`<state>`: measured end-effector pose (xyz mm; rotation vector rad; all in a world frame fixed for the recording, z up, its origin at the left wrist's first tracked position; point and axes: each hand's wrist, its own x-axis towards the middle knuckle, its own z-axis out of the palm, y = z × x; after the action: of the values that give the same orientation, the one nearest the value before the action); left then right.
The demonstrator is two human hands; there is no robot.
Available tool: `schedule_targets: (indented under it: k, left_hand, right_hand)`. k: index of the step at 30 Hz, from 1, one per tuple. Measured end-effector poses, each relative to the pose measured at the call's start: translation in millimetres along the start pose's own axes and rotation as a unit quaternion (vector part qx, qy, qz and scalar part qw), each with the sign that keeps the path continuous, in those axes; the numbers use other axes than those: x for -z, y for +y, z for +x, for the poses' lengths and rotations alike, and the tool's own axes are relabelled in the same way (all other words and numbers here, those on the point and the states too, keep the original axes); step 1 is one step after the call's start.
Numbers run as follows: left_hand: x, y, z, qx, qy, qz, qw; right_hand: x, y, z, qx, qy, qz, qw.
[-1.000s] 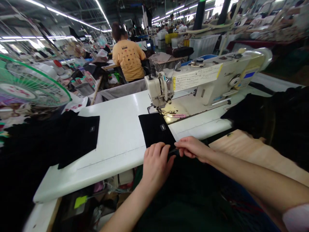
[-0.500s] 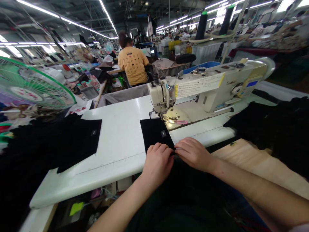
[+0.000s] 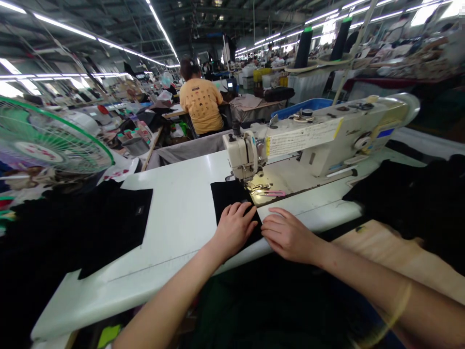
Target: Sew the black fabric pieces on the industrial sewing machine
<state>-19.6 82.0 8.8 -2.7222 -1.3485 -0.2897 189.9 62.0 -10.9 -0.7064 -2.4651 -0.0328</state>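
A black fabric piece (image 3: 225, 194) lies on the white sewing table (image 3: 178, 218), its far edge by the presser foot of the sewing machine (image 3: 301, 138). Across its near part rests my left hand (image 3: 235, 227), palm down with fingers spread, partly covering the small label. My right hand (image 3: 288, 235) is at the fabric's right edge, fingers curled against it; the thumb is hidden, but the hand seems to pinch that edge. Beyond my right hand, pink-handled snips (image 3: 272, 193) lie on the machine bed.
At left, more black fabric (image 3: 119, 218) with a label drapes over the table, near a green fan (image 3: 54, 140). Dark garments (image 3: 410, 194) are heaped at right, beside a wooden board (image 3: 392, 247). Ahead sits a person in a yellow shirt (image 3: 201, 104).
My left hand has moved from gripping the near edge to lying flat higher on the fabric, over its label. My right hand remains by the right edge. The view has shifted slightly.
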Motion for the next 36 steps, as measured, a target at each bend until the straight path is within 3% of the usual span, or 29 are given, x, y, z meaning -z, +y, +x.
schedule_targets:
  k: [5, 15, 36]
  left_hand:
    - [-0.7, -11, 10, 0.017, -0.021, 0.008, 1.000]
    - [7.8, 0, 3, -0.011, -0.013, -0.058, 0.998]
    - [-11.7, -68, 52, -0.025, 0.019, -0.070, 0.997]
  right_hand:
    - [-4, 13, 12, -0.007, 0.009, 0.013, 1.000]
    - [-15, 37, 31, -0.015, 0.021, -0.012, 1.000]
    - [-32, 68, 64, -0.102, -0.006, -0.081, 0.991]
